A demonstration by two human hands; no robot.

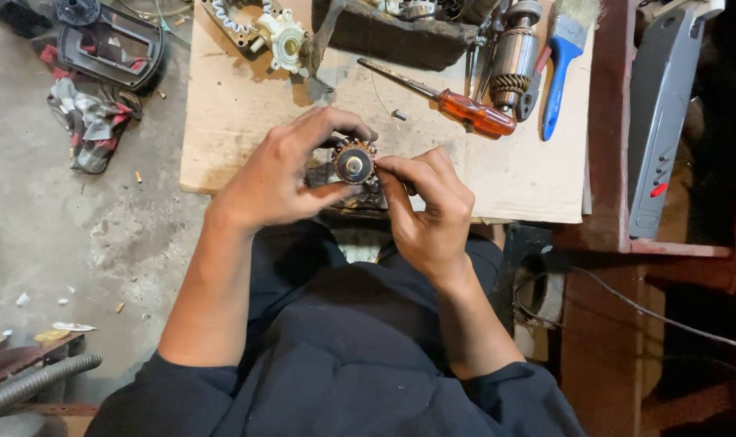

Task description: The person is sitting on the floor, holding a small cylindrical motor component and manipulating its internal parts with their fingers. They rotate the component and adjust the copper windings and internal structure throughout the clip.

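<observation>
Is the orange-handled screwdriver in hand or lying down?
Lying down. The screwdriver rests flat on the cardboard sheet, untouched; both the left hand and right hand hold the small copper-wound part.

Person wears dark navy long-sleeved cloth garment, sleeves pushed up to elbows; left hand (275, 178) and right hand (428, 212) bare.

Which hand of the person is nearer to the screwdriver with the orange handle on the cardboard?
The right hand. It lies just below the screwdriver, slightly to its left, pinching a small round motor part. The left hand holds the same part from farther left.
</observation>
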